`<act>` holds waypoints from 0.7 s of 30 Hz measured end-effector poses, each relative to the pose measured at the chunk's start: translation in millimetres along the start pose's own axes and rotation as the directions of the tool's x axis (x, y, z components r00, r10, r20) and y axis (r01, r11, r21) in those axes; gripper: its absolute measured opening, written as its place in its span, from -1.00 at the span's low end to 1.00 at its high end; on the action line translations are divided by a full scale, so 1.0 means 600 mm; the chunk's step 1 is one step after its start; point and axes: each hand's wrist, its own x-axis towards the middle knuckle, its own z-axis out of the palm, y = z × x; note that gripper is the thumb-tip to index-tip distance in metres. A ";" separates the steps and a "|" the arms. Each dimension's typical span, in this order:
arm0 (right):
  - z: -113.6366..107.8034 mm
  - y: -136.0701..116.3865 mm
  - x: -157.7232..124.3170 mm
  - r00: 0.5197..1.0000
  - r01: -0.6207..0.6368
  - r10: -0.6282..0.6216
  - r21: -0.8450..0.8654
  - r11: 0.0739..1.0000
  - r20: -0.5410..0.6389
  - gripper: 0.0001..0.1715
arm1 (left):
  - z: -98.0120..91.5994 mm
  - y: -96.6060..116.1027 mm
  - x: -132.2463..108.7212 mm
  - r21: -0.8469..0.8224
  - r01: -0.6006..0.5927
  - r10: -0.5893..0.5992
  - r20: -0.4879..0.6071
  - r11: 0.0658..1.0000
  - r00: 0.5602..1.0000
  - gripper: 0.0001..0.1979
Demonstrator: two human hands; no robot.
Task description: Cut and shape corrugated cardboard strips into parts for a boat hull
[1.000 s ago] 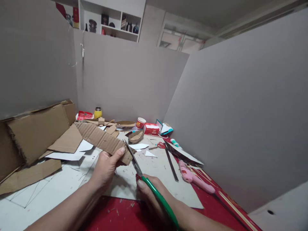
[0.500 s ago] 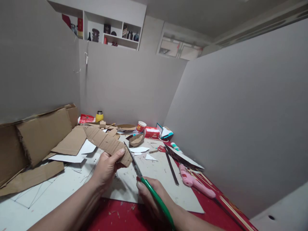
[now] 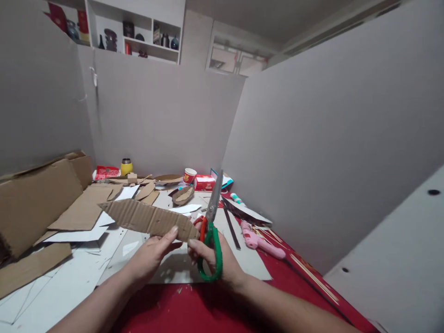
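A long strip of corrugated cardboard (image 3: 149, 219), pointed at its left end, is pinched along its lower edge between the thumb and fingers of my left hand (image 3: 157, 252). My right hand (image 3: 217, 259) grips a pair of scissors (image 3: 212, 210) with one green and one red handle; the blades point up and away, pressed together. The thumb of that hand also touches the right end of the strip. Under both hands lies a pale grey board (image 3: 239, 270), and part of it is hidden by the strip and the hands.
Large cardboard sheets (image 3: 41, 208) lean at the left. A pink glue gun (image 3: 260, 243) and thin wooden sticks (image 3: 314, 277) lie on the red tablecloth (image 3: 166, 305) at the right. Farther back stand a paper cup (image 3: 189, 175), a red tissue pack (image 3: 204, 182) and a yellow jar (image 3: 126, 167).
The scissors have swung upright, away from the strip's edge. The strip has turned flatter, its right end now touched by my right thumb. The whole view has shifted right.
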 end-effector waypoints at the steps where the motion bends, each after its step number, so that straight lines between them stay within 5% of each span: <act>1: -0.003 -0.003 0.001 0.999 0.027 -0.027 -0.008 1.000 -0.027 -0.51 | 0.001 -0.002 -0.001 0.045 0.042 -0.043 0.010 0.998 0.999 -0.54; 4: -0.018 -0.013 0.009 0.982 0.123 -0.127 -0.041 0.992 -0.137 -0.56 | 0.002 0.007 -0.006 0.238 0.132 -0.148 0.047 0.962 0.988 -0.50; 7: -0.037 -0.023 0.020 0.954 0.207 -0.217 -0.066 0.976 -0.208 -0.59 | 0.000 0.039 -0.022 0.440 0.145 -0.280 0.259 0.886 0.924 -0.51; 9: -0.048 -0.028 0.025 0.942 0.244 -0.250 -0.053 0.968 -0.226 -0.61 | -0.003 0.063 -0.038 0.439 0.137 -0.326 0.393 0.888 0.860 -0.57; 11: -0.054 -0.034 0.025 0.944 0.252 -0.252 -0.027 0.967 -0.211 -0.62 | -0.008 0.085 -0.053 0.318 0.126 -0.262 0.429 0.940 0.864 -0.65; 14: -0.051 -0.045 0.015 0.965 0.220 -0.222 -0.028 0.975 -0.143 -0.61 | -0.012 0.102 -0.061 0.162 -0.059 0.023 0.217 0.985 0.976 -0.74; 17: -0.033 -0.051 -0.002 0.984 0.172 -0.176 -0.068 0.983 -0.043 -0.61 | -0.004 0.096 -0.050 0.273 -0.204 0.238 -0.101 0.940 0.966 -0.79; 21: -0.010 -0.040 -0.019 0.991 0.104 -0.098 -0.073 0.992 0.087 -0.61 | 0.018 0.066 -0.032 0.309 -0.090 0.104 -0.026 0.947 0.994 -0.80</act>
